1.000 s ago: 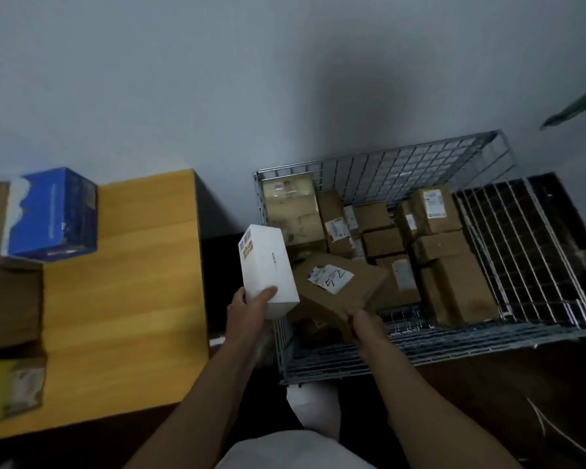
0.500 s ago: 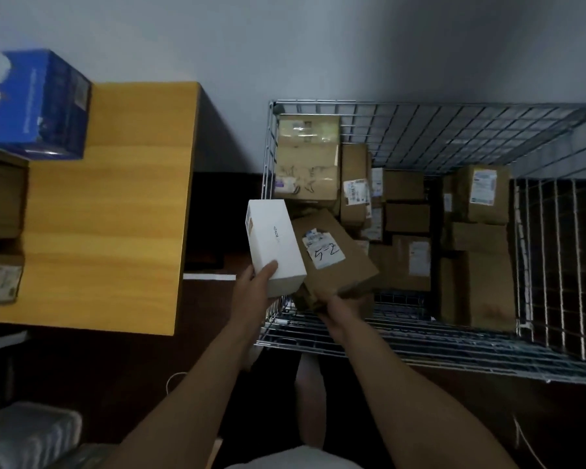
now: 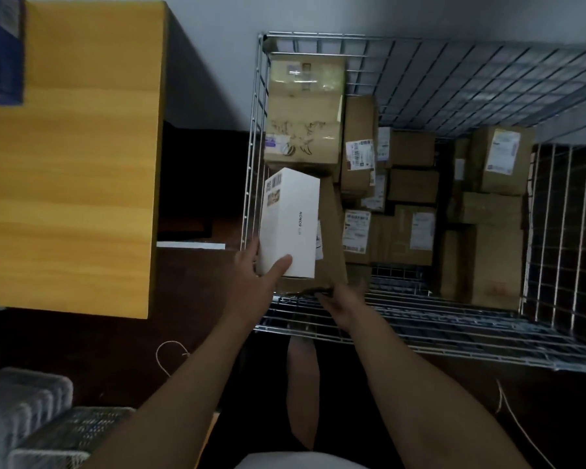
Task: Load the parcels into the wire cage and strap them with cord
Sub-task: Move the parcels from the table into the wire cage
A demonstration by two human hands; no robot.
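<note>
Standing against grey wall [image 3: 217, 45]: wooden table [image 3: 71, 164]; wire cage [image 3: 454, 82]; dark floor [image 3: 115, 350].

We see a white box [image 3: 290, 221] with an orange-and-black sticker [image 3: 273, 192], brown parcels [image 3: 411, 186] carrying white labels [image 3: 359, 155], a silver grid-patterned wire cage [image 3: 454, 79], a yellow wood-grain table [image 3: 71, 157], a blue box [image 3: 0, 49] and pale cord [image 3: 157, 354].

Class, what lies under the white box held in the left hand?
A brown parcel, its near end gripped by the right hand. The white box covers most of its label; whether the two touch is unclear.
</note>
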